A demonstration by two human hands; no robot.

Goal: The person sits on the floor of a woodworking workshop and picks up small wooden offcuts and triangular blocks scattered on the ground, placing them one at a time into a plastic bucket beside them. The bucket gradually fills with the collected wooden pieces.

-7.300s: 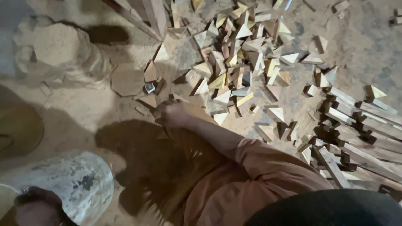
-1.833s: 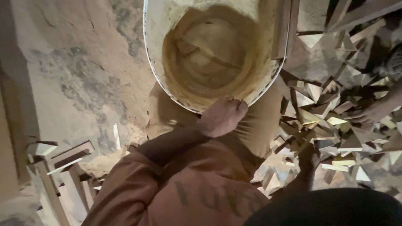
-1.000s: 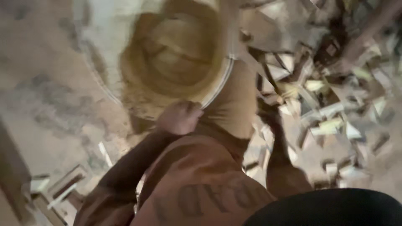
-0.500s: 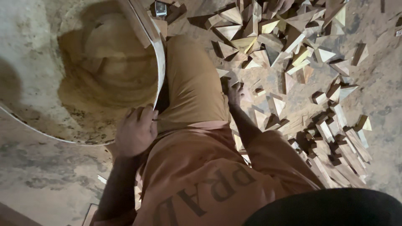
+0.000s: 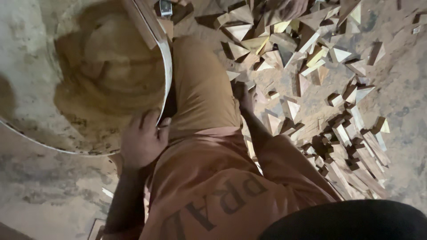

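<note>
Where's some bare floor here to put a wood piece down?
Bare dusty floor lies below the big round stained bucket, beside the left hand gripping its rim. Another bare strip runs along the far right edge. Around the right hand, triangular wooden offcuts crowd the ground.

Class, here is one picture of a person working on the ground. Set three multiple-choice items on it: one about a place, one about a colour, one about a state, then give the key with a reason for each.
1. Where is the left hand?
A. on the rim of the big bucket
B. on the person's knee
C. raised in the air

2. What colour are the person's shirt and trousers?
A. blue
B. orange-brown
C. white

3. How do the wooden offcuts lie?
A. stacked in neat rows
B. packed in a box
C. scattered loose on the ground

Key: 1 A, the fingers curl over the rim. 2 B, both clothes look orange-brown. 3 C, the pieces lie at all angles, around the right hand.
</note>
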